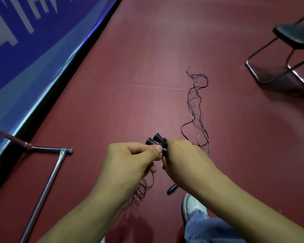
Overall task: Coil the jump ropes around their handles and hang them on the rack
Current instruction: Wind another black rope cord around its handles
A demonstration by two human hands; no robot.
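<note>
A black folding chair (pixel 295 36) stands on the dark red floor (pixel 147 50); a blue banner (pixel 16 71) lines its left edge.

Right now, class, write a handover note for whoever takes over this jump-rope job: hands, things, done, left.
Left hand: pinches the black handles.
Right hand: grips the same handles from the other side.
Rope: mostly loose on the floor ahead; a few loops hang under the left hand.
Rack: metal bars, left.
Done: handles gathered.
Left: wind the rope, hang it on the rack.
</note>
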